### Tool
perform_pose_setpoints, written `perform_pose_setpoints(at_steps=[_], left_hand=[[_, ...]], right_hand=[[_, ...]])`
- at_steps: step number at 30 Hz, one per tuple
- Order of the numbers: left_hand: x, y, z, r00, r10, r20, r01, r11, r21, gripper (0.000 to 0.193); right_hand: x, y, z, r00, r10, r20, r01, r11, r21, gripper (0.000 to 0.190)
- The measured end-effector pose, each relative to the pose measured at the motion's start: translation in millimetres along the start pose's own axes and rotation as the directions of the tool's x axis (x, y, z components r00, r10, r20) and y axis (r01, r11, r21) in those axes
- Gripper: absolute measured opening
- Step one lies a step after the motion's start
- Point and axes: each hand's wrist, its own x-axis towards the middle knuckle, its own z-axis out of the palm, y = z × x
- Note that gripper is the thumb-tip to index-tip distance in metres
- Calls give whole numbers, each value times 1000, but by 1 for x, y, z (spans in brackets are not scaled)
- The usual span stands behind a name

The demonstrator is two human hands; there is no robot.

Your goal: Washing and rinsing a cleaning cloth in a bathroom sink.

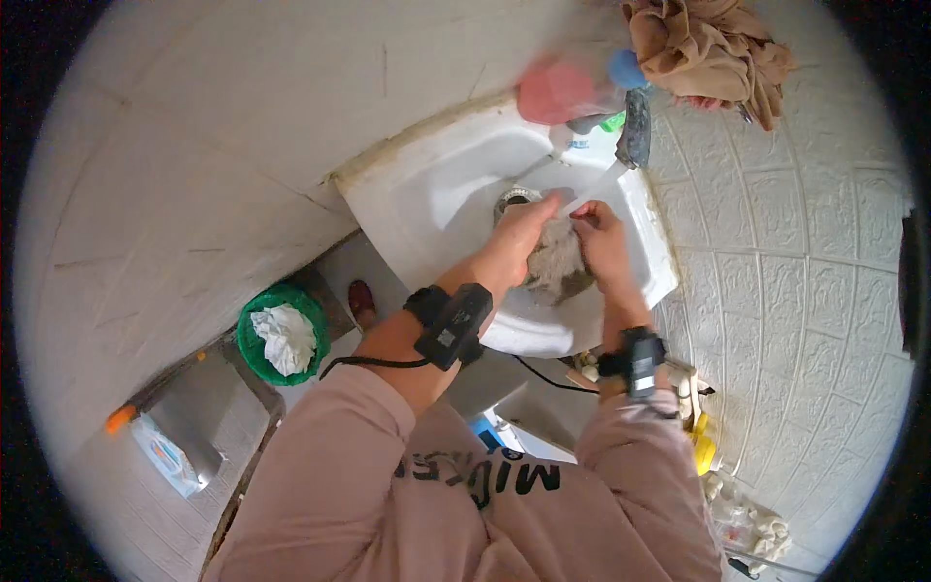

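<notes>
Over a white ceramic corner sink [436, 211], a wet grey-brown cloth [558, 254] hangs between my two hands. My left hand [525, 229] is at the cloth's left edge, its thumb pointing toward the tap. The cloth's upper right edge is pinched between the fingertips of my right hand [602, 236]. From the dark tap [635, 131] a stream of water [596, 190] falls onto the cloth between the hands. The drain [513, 198] lies just beyond my left hand, partly covered by it. My left fingers are mostly hidden.
A blurred red plastic container [556, 89] and a blue round object [625, 69] are by the sink's back corner. A brown cloth [716, 54] hangs at upper right. Below left stand a green bin [251, 356] holding crumpled white material [287, 338] and an orange-capped bottle [169, 455].
</notes>
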Motion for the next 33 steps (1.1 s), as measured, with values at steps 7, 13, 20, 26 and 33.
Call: perform_pose_setpoints(at_steps=[7, 13, 20, 26, 33], left_hand=[[3, 9, -14, 975, 221, 21, -222, 966, 132, 27], [6, 7, -11, 961, 264, -84, -242, 946, 215, 28], [28, 0, -30, 996, 65, 68, -59, 993, -98, 58], [8, 15, -16, 983, -12, 182, 50, 979, -200, 50], [-1, 10, -10, 929, 165, 330, -204, 975, 85, 34]], right_hand=[[-36, -20, -10, 788, -205, 580, -135, 863, 488, 43], [-18, -34, -58, 959, -5, 284, -255, 423, 869, 23], [-16, -50, -77, 883, -143, 446, -460, -78, 885, 33], [-16, -3, -49, 891, -11, 454, -431, 294, 853, 40], [-21, 33, -44, 879, 57, 474, -329, 792, 515, 48]])
